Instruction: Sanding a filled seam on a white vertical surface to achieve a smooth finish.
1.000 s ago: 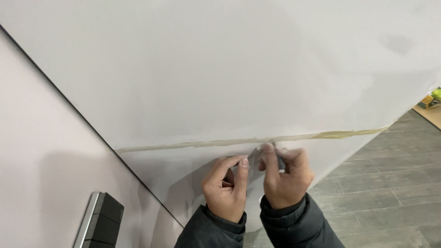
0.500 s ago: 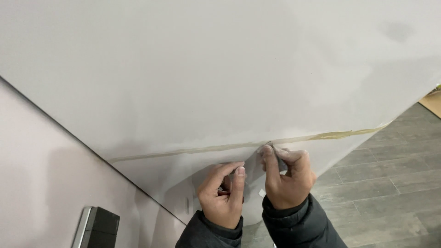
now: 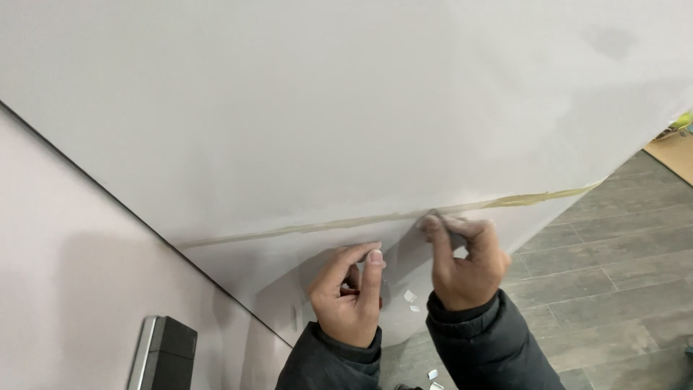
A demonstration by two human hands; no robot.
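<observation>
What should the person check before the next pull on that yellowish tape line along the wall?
1. Right hand has its fingertips pinched at the yellowish tape strip on the white wall: ok.
2. Left hand close under the strip, fingers curled, holding something small: ok; what it holds: cannot tell.
3. Strip unbroken on both sides of the pinch: ok.
4. How much of the strip is already lifted off: cannot tell.
5. Small white scraps lie below on the grey tiled floor: not ok, tidy.
6. Dark box-shaped object at lower left, apart from both hands: ok.
</observation>
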